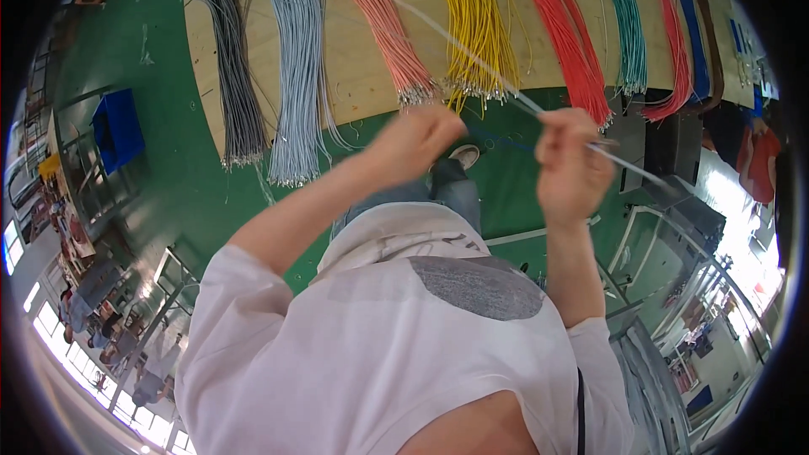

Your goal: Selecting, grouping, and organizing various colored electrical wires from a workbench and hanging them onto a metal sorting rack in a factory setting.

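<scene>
My right hand (pixel 575 168) is closed around a long pale wire (pixel 480 61). The wire slants down from the far edge of the view, passes through the fist and sticks out to the right. To its left, my left hand (pixel 419 141) is closed and blurred by motion, near the ends of the pink wire bundle (pixel 383 25). A faint, smeared blue strand (pixel 503 140) shows between the two hands; what the left fingers grip is not clear. Beyond the hands lie a yellow wire bundle (pixel 474 25) and a red wire bundle (pixel 566 34), with metal terminals at their near ends.
On the wooden table (pixel 358 76) also lie a dark grey bundle (pixel 232 76), a light grey bundle (pixel 295 59) and a teal bundle (pixel 624 25). A blue bin (pixel 118 129) stands at left on the green floor (pixel 173 194). Metal frames (pixel 645 236) stand at right.
</scene>
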